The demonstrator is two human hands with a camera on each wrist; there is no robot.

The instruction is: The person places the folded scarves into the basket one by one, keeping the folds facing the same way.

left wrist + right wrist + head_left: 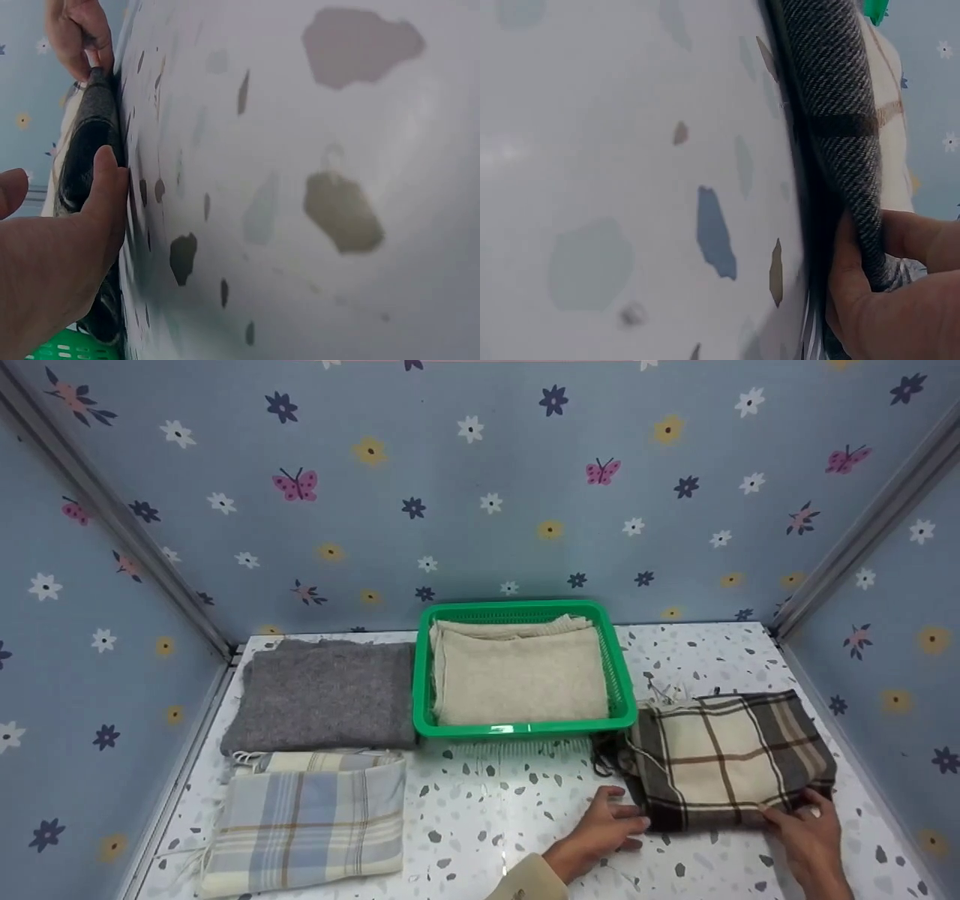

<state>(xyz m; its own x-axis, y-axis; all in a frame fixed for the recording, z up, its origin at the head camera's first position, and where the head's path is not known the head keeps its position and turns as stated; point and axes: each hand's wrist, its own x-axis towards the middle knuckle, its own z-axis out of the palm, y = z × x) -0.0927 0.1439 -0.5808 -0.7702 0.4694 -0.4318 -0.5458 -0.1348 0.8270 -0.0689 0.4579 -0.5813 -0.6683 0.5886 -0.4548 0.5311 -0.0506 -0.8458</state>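
Brown-and-cream checked folded cloth [724,754] is lying near the table's [465,825] right edge; the right hand [814,836] is pinching its near side, probably for control; the left hand [604,826], grasping nothing, is flanking it.

The plaid cloth [724,742] is partly hidden by the right hand [814,840]; the left sleeve [529,879] is cut off at the near edge.

Flowered wall [465,536], speckled tabletop [480,825], apparently metal corner strip [116,516].
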